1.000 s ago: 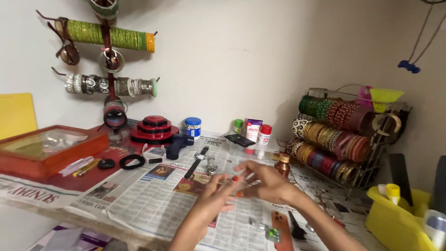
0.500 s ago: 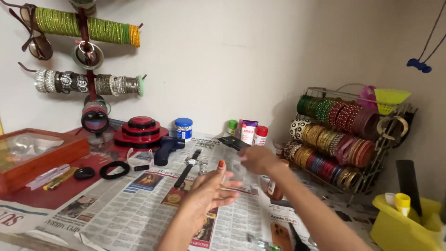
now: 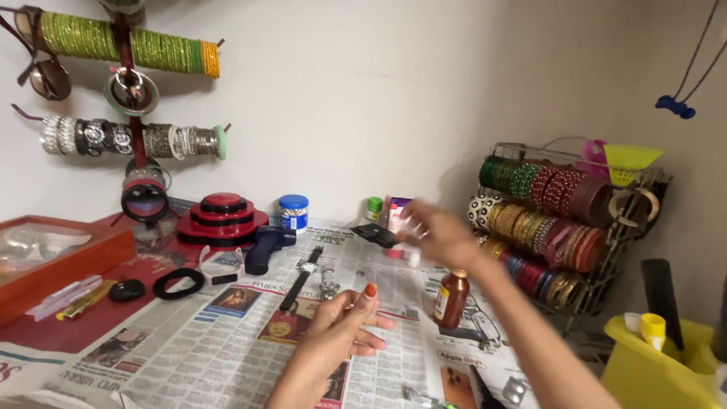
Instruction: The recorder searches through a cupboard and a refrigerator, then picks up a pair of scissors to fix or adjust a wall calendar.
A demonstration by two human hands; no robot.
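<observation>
Head view. The landmark is the brown glass bottle point(image 3: 451, 298), cylindrical and glossy, with a rust-coloured cap and a paper label, standing upright on the newspaper sheets point(image 3: 227, 333) that cover the table.

Right hand point(image 3: 435, 236): raised above and just behind the bottle, motion-blurred, fingers bunched near a white tube with a purple band point(image 3: 396, 214). Whether it grips the tube or anything else cannot be told.

Left hand point(image 3: 344, 322): to the left of the bottle, low over the newsprint, fingers loosely curled with an orange-lacquered nail uppermost, holding nothing that can be seen.

Further left of the bottle lie a wristwatch with a black strap point(image 3: 301, 277), a metal-link watch point(image 3: 329, 282), a dark matte pistol-shaped tool point(image 3: 265, 244), a black ring point(image 3: 179, 283) and a stepped red and black lacquered box point(image 3: 222, 220). Behind these stands a white jar with a blue lid point(image 3: 292, 213).

To the right of the bottle, a wire rack point(image 3: 621, 227) carries rows of glittering bangles in green, red and gold. Far left, a wall stand point(image 3: 129, 113) holds green glass and silver metal bangles. Right of the rack sits a yellow plastic caddy point(image 3: 651, 363).
</observation>
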